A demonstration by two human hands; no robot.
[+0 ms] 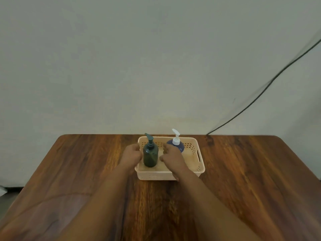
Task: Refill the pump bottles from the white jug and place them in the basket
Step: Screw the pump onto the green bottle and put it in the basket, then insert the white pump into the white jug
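Observation:
A dark green pump bottle [150, 156] stands upright in the left half of a beige perforated basket [194, 171] on the wooden table. A blue pump bottle [180, 146] with a white pump stands at the basket's back right. My left hand [131, 154] lies over the basket's left rim, with curled fingers against the green bottle's left side. My right hand [171, 158] is inside the basket just to the right of the green bottle. A thin gap separates it from the bottle, and its fingers are loosely curled around nothing. No white jug is in view.
The wooden table [243, 180] reaches back to a pale wall. A black cable [260, 96] runs down the wall to the table's back right edge. Both forearms cross the table's front middle.

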